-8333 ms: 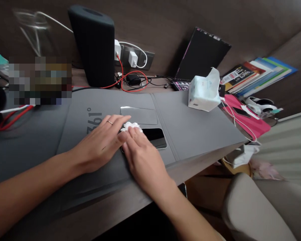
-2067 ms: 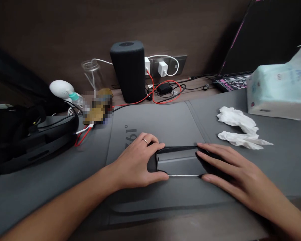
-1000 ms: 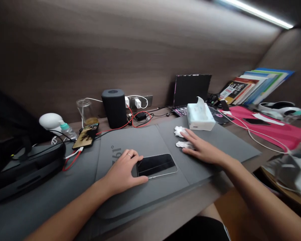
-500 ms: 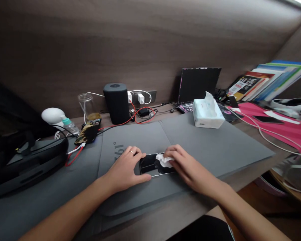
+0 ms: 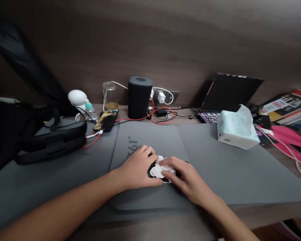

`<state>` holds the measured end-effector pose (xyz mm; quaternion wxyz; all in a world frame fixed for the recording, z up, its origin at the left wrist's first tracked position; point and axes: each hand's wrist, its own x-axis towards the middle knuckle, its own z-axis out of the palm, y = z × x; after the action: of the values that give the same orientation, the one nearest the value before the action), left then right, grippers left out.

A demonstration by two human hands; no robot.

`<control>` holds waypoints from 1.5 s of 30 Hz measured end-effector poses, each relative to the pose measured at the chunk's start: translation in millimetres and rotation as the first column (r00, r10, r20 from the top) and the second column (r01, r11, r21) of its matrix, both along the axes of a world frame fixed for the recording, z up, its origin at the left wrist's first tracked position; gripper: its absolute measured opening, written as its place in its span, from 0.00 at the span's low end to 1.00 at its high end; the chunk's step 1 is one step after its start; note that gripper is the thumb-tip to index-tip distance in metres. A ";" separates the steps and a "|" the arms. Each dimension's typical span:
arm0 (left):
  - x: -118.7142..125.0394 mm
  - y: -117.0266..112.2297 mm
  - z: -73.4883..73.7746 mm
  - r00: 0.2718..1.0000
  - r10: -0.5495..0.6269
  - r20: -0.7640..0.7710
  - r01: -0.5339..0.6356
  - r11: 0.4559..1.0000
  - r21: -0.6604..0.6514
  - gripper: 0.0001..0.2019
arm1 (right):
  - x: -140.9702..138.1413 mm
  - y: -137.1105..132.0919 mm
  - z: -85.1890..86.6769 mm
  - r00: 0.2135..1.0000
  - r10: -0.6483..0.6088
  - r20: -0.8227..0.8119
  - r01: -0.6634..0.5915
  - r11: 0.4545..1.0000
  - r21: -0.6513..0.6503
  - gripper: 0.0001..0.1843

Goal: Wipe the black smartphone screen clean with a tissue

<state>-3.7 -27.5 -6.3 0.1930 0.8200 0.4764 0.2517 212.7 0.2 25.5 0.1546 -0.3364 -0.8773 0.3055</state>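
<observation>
A phone (image 5: 148, 171) with a black screen lies flat on the grey desk mat, mostly covered by my hands and a tissue. My left hand (image 5: 138, 167), a ring on one finger, grips its left end, thumb along the near edge and fingers at the far edge. A crumpled white tissue (image 5: 156, 171) is pressed on the screen under the fingers of my right hand (image 5: 187, 175), which grips it close beside my left fingers.
A tissue pack (image 5: 237, 130) stands on the mat (image 5: 230, 174) at right, before an open laptop (image 5: 230, 92). Behind the phone are a black speaker (image 5: 139, 98), a glass jar (image 5: 110, 97) and cables. Another phone (image 5: 106, 119), plugged in, and a black headset (image 5: 52, 140) lie left.
My right hand has slid the tissue leftward across the screen, close to my left hand. My left hand keeps its hold on the phone. The camera view has turned, shifting the scene.
</observation>
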 end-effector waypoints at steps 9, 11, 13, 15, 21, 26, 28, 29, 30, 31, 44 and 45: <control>-2.4 -0.9 0.3 0.999 -0.027 -0.031 0.027 1.000 -0.008 0.26 | 16.0 7.6 15.4 0.820 -0.357 -0.447 0.415 0.909 0.037 0.09; -2.8 -1.6 -0.3 0.998 -0.033 -0.051 0.032 0.999 -0.017 0.27 | 25.4 3.4 15.7 0.772 -0.391 -0.502 0.474 0.879 0.044 0.09; -3.0 -2.0 -0.8 0.997 -0.035 -0.073 0.034 0.999 -0.020 0.26 | 28.1 -4.3 13.5 0.822 -0.371 -0.432 0.425 0.905 0.031 0.09; -2.6 -2.1 -0.6 0.996 -0.040 -0.084 0.039 0.999 -0.017 0.24 | 22.8 -13.7 8.3 0.905 -0.267 -0.331 0.306 0.949 0.072 0.09; 0.7 -2.5 3.9 0.996 -0.042 -0.083 0.042 0.999 0.008 0.17 | -7.1 -24.0 -16.5 0.990 0.080 -0.118 -0.036 0.942 0.333 0.13; 2.0 -1.9 3.2 0.995 -0.024 -0.102 0.025 1.000 0.016 0.16 | -13.4 -16.5 -21.2 0.997 0.066 -0.028 -0.054 0.949 0.310 0.12; 1.9 -1.7 3.5 0.995 -0.023 -0.093 0.024 1.000 0.010 0.16 | -10.0 -14.9 -17.7 0.996 0.086 -0.001 -0.082 0.953 0.292 0.12; 1.7 -1.6 4.0 0.996 -0.022 -0.082 0.023 1.000 0.005 0.17 | -6.8 -14.3 -15.2 0.996 0.090 0.014 -0.090 0.957 0.276 0.12; 1.4 -1.6 4.6 0.997 -0.022 -0.069 0.022 1.000 0.000 0.18 | -2.5 -13.9 -12.3 0.996 0.085 0.029 -0.090 0.962 0.258 0.12; 1.1 -1.6 5.2 0.998 -0.024 -0.056 0.024 1.000 -0.005 0.20 | 2.9 -13.6 -9.3 0.997 0.068 0.045 -0.077 0.968 0.238 0.12; 0.8 -0.2 0.4 0.999 -0.005 -0.037 0.005 1.000 -0.004 0.24 | 52.3 -24.5 -11.3 0.971 -0.102 0.214 0.037 0.956 0.290 0.19; 1.3 -0.5 0.8 0.999 0.001 -0.043 -0.001 1.000 0.002 0.24 | 52.7 -24.5 -12.2 0.977 -0.089 0.196 0.021 0.944 0.328 0.20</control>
<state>-2.4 -28.0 -5.5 0.1818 0.8252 0.4808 0.2343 265.4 -24.4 13.3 0.1238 -0.3609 -0.9170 0.1160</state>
